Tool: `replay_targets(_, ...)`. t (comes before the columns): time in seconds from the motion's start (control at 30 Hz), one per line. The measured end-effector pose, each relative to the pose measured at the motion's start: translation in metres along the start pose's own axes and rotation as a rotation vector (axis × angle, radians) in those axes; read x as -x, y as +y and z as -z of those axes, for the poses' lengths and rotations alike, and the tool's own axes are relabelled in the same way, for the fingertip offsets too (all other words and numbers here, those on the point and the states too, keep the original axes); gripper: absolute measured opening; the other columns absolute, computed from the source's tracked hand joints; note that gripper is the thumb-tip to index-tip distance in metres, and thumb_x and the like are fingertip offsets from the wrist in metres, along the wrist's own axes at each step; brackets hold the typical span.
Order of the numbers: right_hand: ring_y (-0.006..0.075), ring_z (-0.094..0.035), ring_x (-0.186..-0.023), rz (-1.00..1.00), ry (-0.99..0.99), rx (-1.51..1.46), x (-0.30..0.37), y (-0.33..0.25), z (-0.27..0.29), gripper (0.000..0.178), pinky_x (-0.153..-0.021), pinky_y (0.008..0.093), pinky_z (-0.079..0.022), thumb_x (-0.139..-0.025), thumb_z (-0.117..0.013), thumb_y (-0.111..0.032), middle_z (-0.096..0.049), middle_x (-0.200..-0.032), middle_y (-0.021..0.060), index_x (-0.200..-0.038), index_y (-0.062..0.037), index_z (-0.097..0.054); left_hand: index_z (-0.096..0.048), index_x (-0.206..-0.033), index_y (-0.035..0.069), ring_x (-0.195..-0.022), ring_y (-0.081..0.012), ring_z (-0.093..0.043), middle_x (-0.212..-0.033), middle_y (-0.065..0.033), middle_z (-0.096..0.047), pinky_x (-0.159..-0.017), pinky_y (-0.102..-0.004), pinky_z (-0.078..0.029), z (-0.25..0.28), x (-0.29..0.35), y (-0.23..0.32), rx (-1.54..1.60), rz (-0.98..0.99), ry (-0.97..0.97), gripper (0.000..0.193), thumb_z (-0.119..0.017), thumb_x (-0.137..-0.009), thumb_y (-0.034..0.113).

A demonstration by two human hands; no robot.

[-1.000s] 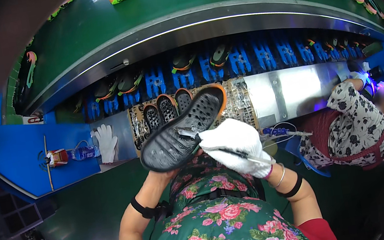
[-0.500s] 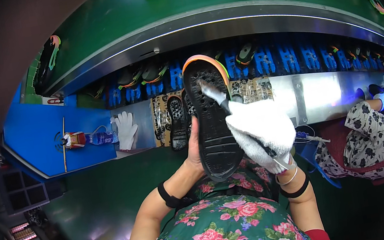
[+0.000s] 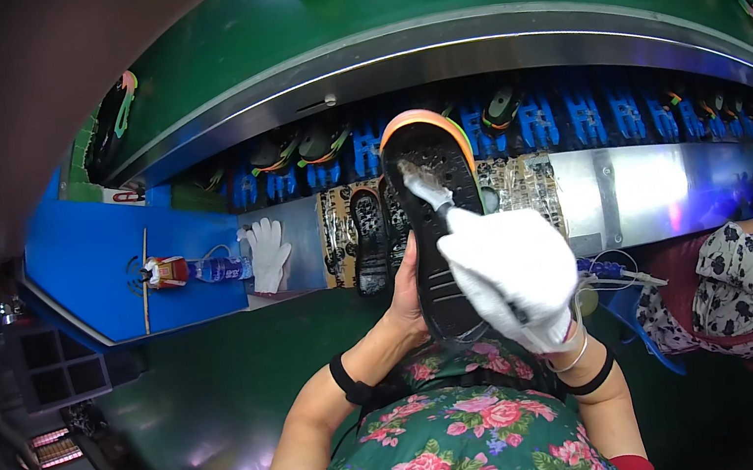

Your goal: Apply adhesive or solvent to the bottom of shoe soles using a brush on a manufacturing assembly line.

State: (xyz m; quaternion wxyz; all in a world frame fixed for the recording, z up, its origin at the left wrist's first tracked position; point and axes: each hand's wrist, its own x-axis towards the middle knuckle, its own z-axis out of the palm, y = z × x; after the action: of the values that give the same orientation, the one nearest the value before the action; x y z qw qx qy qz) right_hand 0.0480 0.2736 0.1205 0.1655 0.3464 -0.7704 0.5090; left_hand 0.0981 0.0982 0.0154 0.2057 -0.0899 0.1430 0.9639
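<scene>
A black shoe sole [image 3: 442, 249] with an orange and green rim at its far end stands tilted up before my chest. Bare, my left hand [image 3: 408, 289] grips it along its left edge. My right hand [image 3: 514, 272], in a white knit glove, is closed round the dark handle of a brush [image 3: 429, 190]. Its pale bristles touch the sole's upper, holed part. Behind the held sole, black soles [image 3: 368, 244] lie on cardboard [image 3: 336, 232], partly hidden by it.
Beyond the metal ledge [image 3: 580, 201], a lower rack holds blue holders [image 3: 539, 125] and shoes. Above it a green surface [image 3: 226, 51] carries more shoes. A spare white glove [image 3: 268, 253] and a bottle [image 3: 221, 269] lie at left. A co-worker [image 3: 745, 293] sits at right.
The brush has shifted down and left over the sole's surface. The whole scene sits slightly further right in the picture. Both hands keep their grip.
</scene>
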Motion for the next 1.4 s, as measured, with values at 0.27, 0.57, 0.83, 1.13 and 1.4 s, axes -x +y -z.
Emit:
replay_targets(0.27,0.0286,-0.073,-0.094,-0.023,0.109,-0.057,0.01,0.018,-0.006,0.034,-0.085,0.0388,-0.057,-0.079,-0.081,-0.006,-0.077,-0.107,0.0111,-0.113,-0.0095,-0.079,-0.03,-0.161,0.008,-0.145,-0.0361,-0.046,-0.159,-0.0193,-0.043,-0.121,-0.0532,-0.037,-0.009,-0.009,0.011,-0.184,-0.115,0.043,0.085,-0.029,-0.103,0.071)
replay_targets(0.57,0.0256,-0.073,-0.092,-0.081,0.082,-0.149,0.02,0.013,-0.012,0.025,-0.083,0.0375,-0.057,-0.079,-0.08,0.0,-0.078,-0.104,0.0124,-0.104,-0.0064,-0.078,-0.034,-0.157,0.005,-0.141,-0.0407,-0.047,-0.154,-0.015,-0.047,-0.116,-0.0613,-0.04,-0.025,-0.021,0.013,0.057,-0.153,-0.225,0.097,-0.03,-0.097,0.081)
replay_targets(0.83,0.0257,-0.074,-0.091,-0.08,-0.044,-0.359,0.034,0.004,-0.018,0.03,-0.084,0.0365,-0.057,-0.077,-0.082,-0.002,-0.078,-0.105,0.0105,-0.105,-0.0099,-0.079,-0.038,-0.154,0.006,-0.125,-0.0397,-0.061,-0.143,-0.0226,-0.056,-0.103,-0.0613,-0.052,-0.042,-0.025,0.022,0.114,-0.213,-0.072,0.101,-0.046,-0.09,0.084)
replay_targets(1.13,0.0245,-0.073,-0.086,-0.037,-0.085,-0.408,0.04,0.003,-0.018,0.033,-0.075,0.0347,-0.057,-0.075,-0.084,-0.005,-0.078,-0.102,0.008,-0.107,-0.0108,-0.079,-0.039,-0.155,0.01,-0.127,-0.0446,-0.058,-0.141,-0.0271,-0.055,-0.102,-0.0611,-0.053,-0.04,-0.031,0.033,0.158,-0.177,-0.193,0.095,-0.049,-0.092,0.079)
replay_targets(1.4,0.0245,-0.074,-0.086,0.07,-0.11,-0.297,0.048,0.011,-0.018,0.024,-0.077,0.0361,-0.058,-0.078,-0.083,-0.005,-0.078,-0.104,0.0083,-0.102,-0.0106,-0.08,-0.039,-0.155,0.007,-0.12,-0.0441,-0.063,-0.143,-0.0296,-0.055,-0.102,-0.059,-0.053,-0.025,-0.032,0.043,0.028,-0.139,-0.256,0.096,-0.046,-0.093,0.08)
